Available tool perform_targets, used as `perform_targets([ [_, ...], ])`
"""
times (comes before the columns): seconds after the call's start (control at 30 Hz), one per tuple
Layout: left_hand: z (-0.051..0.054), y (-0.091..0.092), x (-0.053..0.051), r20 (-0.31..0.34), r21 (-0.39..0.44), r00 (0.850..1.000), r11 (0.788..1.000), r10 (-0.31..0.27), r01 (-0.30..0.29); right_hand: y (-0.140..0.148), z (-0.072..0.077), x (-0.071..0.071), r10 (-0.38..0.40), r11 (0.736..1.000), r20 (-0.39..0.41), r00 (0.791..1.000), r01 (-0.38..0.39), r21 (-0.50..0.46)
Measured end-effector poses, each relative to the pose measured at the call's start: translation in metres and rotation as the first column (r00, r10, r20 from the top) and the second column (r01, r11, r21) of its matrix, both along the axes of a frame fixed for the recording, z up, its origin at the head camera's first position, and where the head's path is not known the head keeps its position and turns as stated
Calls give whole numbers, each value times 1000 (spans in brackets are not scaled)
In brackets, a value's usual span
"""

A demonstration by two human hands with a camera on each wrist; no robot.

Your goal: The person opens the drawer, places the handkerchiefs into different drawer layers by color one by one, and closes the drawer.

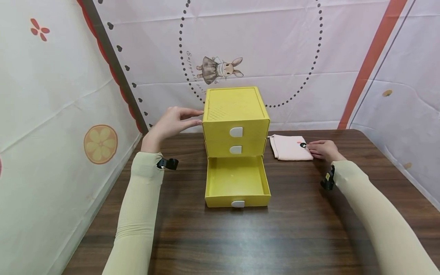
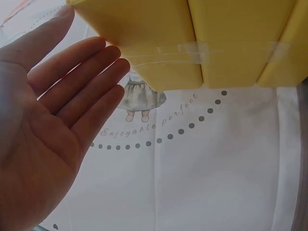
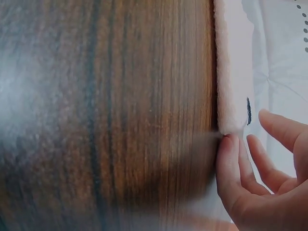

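Observation:
A yellow three-drawer box (image 1: 236, 130) with white tabs stands on the table, its bottom drawer (image 1: 237, 179) pulled out and showing a bare floor. My left hand (image 1: 175, 121) is at the upper left side of the box, fingers extended. In the left wrist view the palm (image 2: 43, 130) shows nothing in it, and the fingertips are close to the yellow wall. Right of the box lies a folded pale pink cloth (image 1: 290, 148) with a black patch. At its right edge is my right hand (image 1: 324, 149); in the right wrist view, fingertips (image 3: 228, 149) meet the cloth's edge, with the thumb apart.
The dark wooden table (image 1: 237, 236) reaches to a pale printed backdrop (image 1: 282, 46) behind and at both sides. Clear tape (image 2: 192, 52) runs across the side of the drawer box. Dark wrist straps (image 1: 167, 164) sit on both sleeves.

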State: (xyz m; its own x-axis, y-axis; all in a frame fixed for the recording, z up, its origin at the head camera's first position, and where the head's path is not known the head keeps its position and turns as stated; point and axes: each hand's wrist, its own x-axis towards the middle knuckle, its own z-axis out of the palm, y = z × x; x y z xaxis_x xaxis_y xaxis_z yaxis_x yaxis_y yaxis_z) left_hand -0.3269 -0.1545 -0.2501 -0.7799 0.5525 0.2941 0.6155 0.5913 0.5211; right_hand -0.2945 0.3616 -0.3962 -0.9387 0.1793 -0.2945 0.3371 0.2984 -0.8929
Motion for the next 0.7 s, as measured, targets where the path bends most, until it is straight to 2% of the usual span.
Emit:
perform_targets([
  [0.23,1,0,0,3,4,1000,1000,-3,3,1,-3,-4,-23,998,13,1000,22,55],
  [0.33,1,0,0,6,5,1000,1000,-2,2,4,-5,-7,-9,998,21,1000,7,64],
  [0.47,0,0,0,4,0,1000,1000,-2,2,8,-6,-9,22,999,31,999,-23,25],
  [0.7,0,0,-1,-12,-5,1000,1000,-2,2,3,-4,-4,61,994,19,998,-62,90],
])
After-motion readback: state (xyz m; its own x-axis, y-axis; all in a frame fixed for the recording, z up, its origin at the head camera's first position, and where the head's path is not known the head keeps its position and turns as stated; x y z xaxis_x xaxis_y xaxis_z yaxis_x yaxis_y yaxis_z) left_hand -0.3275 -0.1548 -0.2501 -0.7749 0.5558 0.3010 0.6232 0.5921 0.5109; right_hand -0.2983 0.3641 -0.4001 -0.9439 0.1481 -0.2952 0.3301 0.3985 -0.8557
